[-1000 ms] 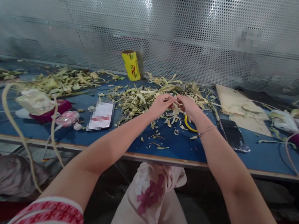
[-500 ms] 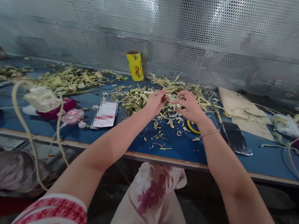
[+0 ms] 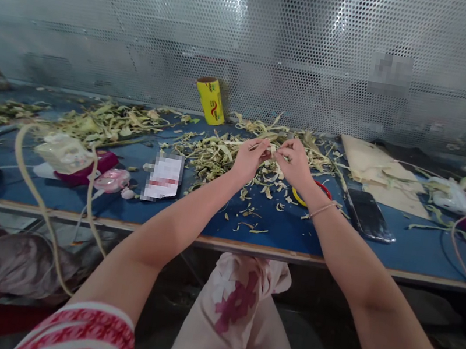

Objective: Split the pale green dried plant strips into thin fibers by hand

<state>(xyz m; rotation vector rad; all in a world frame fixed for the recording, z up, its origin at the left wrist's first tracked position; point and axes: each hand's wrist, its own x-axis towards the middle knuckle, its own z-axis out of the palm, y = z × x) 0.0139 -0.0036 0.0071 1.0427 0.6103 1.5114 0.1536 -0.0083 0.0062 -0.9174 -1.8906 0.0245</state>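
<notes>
Both hands meet over a heap of dried, pale green plant strips [image 3: 211, 156] on the blue table. My left hand [image 3: 251, 157] is closed, its fingertips pinching a pale dried leaf strip [image 3: 273, 150]. From the other side my right hand [image 3: 294, 162] pinches the same strip between thumb and fingers. Small torn scraps [image 3: 247, 224] lie below the hands. Beneath my right wrist, red and yellow scissor handles [image 3: 300, 198] are partly hidden.
A yellow cardboard tube [image 3: 211, 101] stands tilted by the perforated metal wall [image 3: 280, 46]. Left are a white card [image 3: 164, 178], a pink device [image 3: 112, 180] and a looped hose [image 3: 41, 200]. Right lie a phone [image 3: 370, 215] and brown cardboard [image 3: 371, 167]. Another leaf heap [image 3: 108, 122] is farther left.
My right hand has closed from spread fingers into a pinch, and my left hand has shifted slightly right. The fingertips now meet at the strip. More of the scissor handles shows.
</notes>
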